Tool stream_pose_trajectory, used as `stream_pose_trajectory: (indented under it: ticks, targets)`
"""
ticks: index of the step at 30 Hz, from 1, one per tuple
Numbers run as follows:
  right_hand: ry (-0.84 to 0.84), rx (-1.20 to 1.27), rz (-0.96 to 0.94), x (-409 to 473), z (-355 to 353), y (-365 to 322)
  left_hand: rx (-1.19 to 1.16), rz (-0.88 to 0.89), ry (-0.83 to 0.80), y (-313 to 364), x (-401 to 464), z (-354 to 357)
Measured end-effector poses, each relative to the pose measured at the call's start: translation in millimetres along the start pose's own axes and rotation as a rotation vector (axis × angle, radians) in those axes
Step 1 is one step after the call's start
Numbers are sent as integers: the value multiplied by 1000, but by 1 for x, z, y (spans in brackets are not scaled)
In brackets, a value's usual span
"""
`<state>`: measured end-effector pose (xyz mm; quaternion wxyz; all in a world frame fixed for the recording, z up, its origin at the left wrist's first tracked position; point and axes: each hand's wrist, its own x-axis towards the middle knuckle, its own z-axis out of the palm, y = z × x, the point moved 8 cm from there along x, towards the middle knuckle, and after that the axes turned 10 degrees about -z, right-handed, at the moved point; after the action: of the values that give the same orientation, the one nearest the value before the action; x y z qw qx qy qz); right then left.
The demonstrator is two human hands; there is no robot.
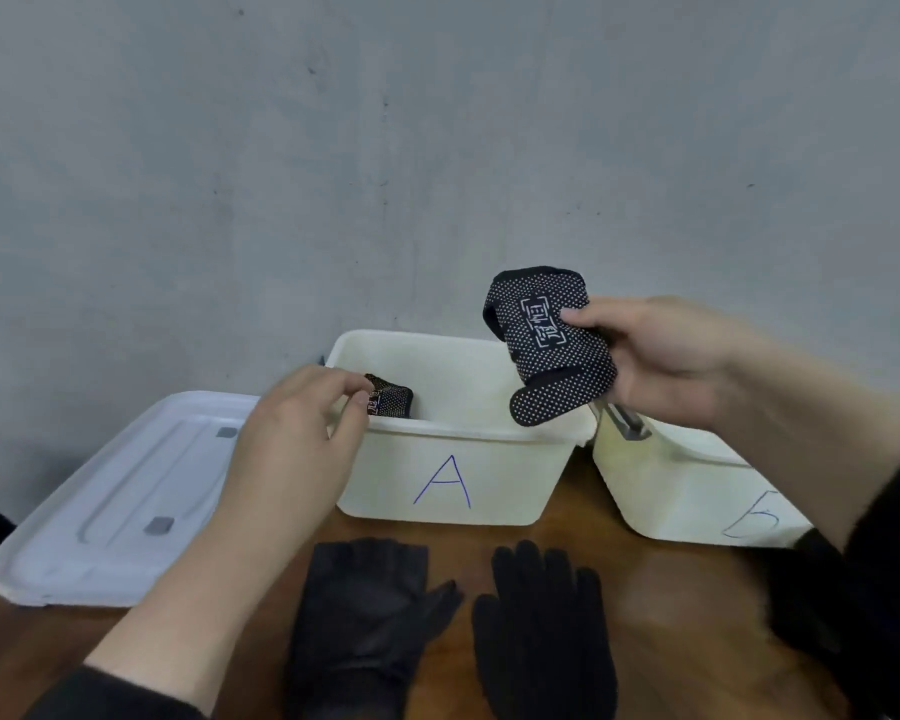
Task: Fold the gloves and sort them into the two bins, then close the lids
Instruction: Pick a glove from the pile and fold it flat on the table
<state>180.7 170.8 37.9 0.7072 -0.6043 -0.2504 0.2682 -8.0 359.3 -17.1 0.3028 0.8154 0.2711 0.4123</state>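
One folded dotted black glove (388, 402) lies in white plastic bin A (453, 475), the left hand (292, 439) loose beside it. The right hand (661, 356) grasps a second folded dotted glove (546, 345) above it. Two plain black gloves (453, 631) wait unfolded on the near tabletop (671, 615); lids remain off.

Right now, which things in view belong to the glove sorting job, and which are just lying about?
Job:
folded black white-dotted glove in right hand
dotted glove in white plastic bin A, at left hand
white bin B
two plain black gloves
white lid

Lying about:
nothing visible
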Motion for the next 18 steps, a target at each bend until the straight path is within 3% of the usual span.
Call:
stream_pose_trajectory:
  ticks: [10, 16, 18]
  targets:
    - [55, -226, 222, 98, 22, 72, 125, 199, -155, -12, 24, 37]
    - [45, -329, 324, 119, 22, 113, 137, 216, -123, -11, 27, 36]
    - [-12, -476, 391, 120, 25, 121, 140, 226, -113, -10, 26, 37]
